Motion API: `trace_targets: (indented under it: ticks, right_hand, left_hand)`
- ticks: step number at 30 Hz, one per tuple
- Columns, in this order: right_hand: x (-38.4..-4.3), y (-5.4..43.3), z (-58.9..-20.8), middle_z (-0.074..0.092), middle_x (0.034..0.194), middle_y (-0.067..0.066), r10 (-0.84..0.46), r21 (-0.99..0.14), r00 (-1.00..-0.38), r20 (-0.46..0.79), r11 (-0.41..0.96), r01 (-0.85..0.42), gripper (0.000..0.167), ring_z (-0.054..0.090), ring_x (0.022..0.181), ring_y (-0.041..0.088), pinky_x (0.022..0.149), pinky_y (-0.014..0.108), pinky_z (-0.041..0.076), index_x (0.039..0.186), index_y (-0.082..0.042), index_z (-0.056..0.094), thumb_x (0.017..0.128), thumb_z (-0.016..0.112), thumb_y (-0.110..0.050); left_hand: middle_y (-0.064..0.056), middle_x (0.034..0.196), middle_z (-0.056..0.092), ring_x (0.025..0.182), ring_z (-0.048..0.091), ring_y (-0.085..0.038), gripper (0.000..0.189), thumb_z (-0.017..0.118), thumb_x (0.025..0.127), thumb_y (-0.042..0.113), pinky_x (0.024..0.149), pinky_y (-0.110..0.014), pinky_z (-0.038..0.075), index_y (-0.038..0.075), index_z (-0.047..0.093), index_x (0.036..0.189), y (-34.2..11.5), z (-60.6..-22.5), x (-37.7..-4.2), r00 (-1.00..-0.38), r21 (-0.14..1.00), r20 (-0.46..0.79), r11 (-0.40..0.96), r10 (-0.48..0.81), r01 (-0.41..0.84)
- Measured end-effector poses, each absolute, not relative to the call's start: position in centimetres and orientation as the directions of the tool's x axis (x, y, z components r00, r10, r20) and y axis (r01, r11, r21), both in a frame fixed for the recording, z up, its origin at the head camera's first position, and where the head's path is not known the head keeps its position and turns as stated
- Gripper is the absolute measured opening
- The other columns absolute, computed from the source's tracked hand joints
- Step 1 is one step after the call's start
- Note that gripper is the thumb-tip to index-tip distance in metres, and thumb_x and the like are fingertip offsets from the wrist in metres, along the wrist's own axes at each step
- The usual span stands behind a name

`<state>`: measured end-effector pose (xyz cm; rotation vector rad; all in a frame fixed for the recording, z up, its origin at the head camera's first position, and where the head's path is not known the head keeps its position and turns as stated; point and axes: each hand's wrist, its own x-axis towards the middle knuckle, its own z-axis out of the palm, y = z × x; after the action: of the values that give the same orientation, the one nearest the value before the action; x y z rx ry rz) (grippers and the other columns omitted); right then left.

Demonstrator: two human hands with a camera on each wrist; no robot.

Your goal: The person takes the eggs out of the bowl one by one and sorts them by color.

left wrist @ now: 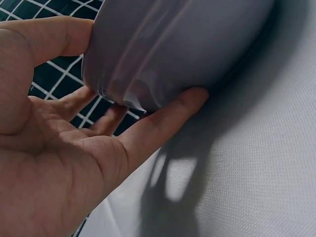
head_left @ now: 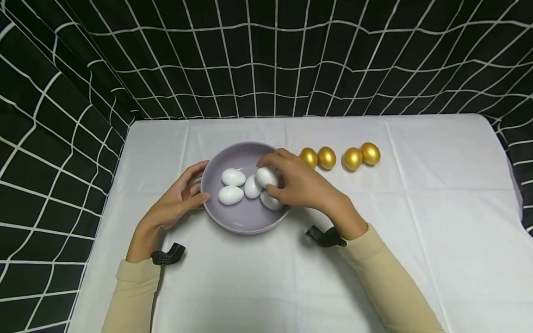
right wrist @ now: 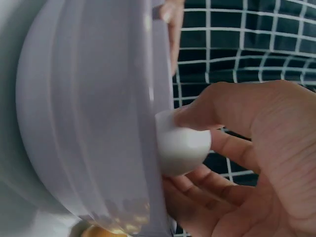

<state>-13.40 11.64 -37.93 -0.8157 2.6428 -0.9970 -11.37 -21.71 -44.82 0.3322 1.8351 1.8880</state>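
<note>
A round, shallow lavender bowl (head_left: 245,222) stands on the white cloth with several white eggs (head_left: 231,195) lying in it. My right hand (head_left: 301,182) reaches over the bowl's right side and holds one white egg (right wrist: 182,148) between thumb and fingers, at rim height in the right wrist view. Part of another egg beneath is hidden by this hand. On the left side, my left hand (head_left: 181,194) holds the bowl, thumb tip at the rim and fingers against the outer wall. In the left wrist view one finger (left wrist: 163,121) touches the bowl's lower side close to the cloth.
Two pairs of golden eggs (head_left: 326,158) lie on the cloth right of the bowl, the nearer pair close behind my right hand. A white cloth (head_left: 233,286) covers the table. Black netted walls (head_left: 266,60) with white grid lines rise behind and at both sides.
</note>
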Motion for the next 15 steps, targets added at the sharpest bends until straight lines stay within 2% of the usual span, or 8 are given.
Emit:
trace_targets:
  ticks: [7,15]
  right_hand:
    - [-13.1,12.8,-38.2,0.065,0.13,0.006,-0.473,-0.791,-0.878,0.077,0.507,-0.343,0.043,0.066,0.117,0.024,0.096,0.043,0.059,0.133,-0.013,0.066,0.092,0.079,-0.01]
    - [-12.4,14.3,-38.9,0.062,0.136,0.01,-0.354,-0.907,-0.933,0.062,0.369,-0.2,0.048,0.066,0.12,0.027,0.097,0.033,0.062,0.135,-0.008,0.063,0.091,0.08,-0.003]
  left_hand:
    - [-0.013,0.172,0.026,0.141,0.052,-0.016,0.082,0.062,0.101,-0.003,0.097,-0.031,0.061,0.017,0.02,0.168,-21.7,-44.7,-11.4,-0.854,0.985,-0.158,0.015,0.496,-0.174]
    - [-0.016,0.171,0.026,0.139,0.053,-0.016,0.082,0.061,0.101,-0.003,0.095,-0.03,0.062,0.014,0.019,0.168,-21.6,-44.7,-11.4,-0.851,0.985,-0.148,0.003,0.503,-0.17]
